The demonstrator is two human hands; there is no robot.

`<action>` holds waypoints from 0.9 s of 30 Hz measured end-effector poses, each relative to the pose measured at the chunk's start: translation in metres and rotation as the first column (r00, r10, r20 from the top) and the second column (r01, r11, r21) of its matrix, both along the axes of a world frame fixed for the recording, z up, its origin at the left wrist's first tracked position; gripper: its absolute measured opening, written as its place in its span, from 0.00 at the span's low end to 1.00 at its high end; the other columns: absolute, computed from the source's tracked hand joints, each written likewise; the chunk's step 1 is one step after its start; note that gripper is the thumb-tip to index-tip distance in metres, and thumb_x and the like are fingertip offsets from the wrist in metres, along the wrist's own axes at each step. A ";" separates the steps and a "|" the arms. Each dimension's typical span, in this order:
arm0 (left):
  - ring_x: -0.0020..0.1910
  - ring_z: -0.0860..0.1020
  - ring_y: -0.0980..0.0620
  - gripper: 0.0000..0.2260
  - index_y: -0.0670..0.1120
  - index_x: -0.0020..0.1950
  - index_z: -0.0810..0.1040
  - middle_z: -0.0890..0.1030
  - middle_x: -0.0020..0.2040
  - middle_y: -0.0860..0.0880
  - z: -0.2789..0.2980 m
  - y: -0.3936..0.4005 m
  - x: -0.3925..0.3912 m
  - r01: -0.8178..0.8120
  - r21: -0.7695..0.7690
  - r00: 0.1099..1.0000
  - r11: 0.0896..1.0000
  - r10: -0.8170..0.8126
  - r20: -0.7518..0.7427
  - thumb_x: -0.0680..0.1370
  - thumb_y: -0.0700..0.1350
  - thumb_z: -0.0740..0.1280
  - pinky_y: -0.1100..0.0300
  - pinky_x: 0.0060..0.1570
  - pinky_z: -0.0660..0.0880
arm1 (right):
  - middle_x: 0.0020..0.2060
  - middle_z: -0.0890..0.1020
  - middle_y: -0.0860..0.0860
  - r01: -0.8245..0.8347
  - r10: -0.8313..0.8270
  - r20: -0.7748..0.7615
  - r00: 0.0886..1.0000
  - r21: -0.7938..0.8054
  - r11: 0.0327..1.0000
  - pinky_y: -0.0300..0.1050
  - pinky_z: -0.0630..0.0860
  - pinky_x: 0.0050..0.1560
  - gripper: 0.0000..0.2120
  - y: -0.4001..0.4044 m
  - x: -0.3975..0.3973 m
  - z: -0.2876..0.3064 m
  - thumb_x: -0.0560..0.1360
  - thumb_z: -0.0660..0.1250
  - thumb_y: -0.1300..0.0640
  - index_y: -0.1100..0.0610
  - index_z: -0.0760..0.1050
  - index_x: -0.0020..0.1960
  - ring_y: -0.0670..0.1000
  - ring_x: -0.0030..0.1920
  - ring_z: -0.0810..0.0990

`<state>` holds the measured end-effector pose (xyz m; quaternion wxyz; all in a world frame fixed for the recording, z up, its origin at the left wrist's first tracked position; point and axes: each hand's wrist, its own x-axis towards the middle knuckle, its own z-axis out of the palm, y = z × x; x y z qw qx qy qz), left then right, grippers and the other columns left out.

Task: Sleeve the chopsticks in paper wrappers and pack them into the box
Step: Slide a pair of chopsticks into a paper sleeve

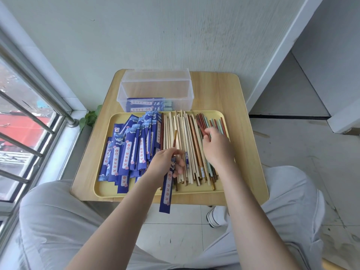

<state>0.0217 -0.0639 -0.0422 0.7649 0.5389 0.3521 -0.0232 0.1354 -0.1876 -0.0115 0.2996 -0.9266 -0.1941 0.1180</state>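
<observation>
Two hands worked over the yellow tray (105, 189). The left hand (165, 164) gripped a blue wrapper (166, 191) with one chopstick (175, 138) sticking out. The right hand (216, 147) pinched loose chopsticks (187, 141) near the clear box (155, 90).

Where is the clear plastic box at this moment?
In the head view the clear plastic box stands on the wooden table, at its far edge, left of centre, just behind the yellow tray; a few sleeved chopsticks lie inside.
</observation>
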 end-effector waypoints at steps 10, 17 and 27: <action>0.29 0.77 0.46 0.10 0.41 0.59 0.72 0.78 0.36 0.43 0.010 0.015 -0.008 -0.028 -0.079 0.993 0.996 0.037 0.108 0.87 0.43 0.53 0.59 0.26 0.73 | 0.56 0.83 0.57 0.132 0.304 -0.382 0.873 0.784 0.607 0.47 0.80 0.55 0.18 -0.006 0.008 0.047 0.75 0.69 0.68 0.56 0.75 0.63 0.55 0.56 0.83; 0.26 0.70 0.48 0.11 0.40 0.56 0.73 0.75 0.35 0.43 0.010 0.014 -0.012 -0.004 -0.091 0.993 0.996 0.015 0.117 0.86 0.43 0.53 0.59 0.24 0.68 | 0.43 0.85 0.59 0.215 0.134 -0.293 0.947 0.885 0.413 0.46 0.79 0.44 0.08 -0.008 0.007 0.055 0.84 0.61 0.61 0.62 0.77 0.57 0.58 0.45 0.85; 0.27 0.73 0.47 0.10 0.40 0.55 0.72 0.77 0.36 0.41 0.020 0.015 -0.014 0.198 -0.141 0.976 0.970 -0.183 0.115 0.85 0.45 0.55 0.60 0.24 0.69 | 0.28 0.71 0.50 0.338 -0.057 -0.378 0.924 0.737 0.585 0.40 0.62 0.27 0.13 -0.012 0.015 0.037 0.86 0.56 0.56 0.57 0.75 0.47 0.47 0.26 0.65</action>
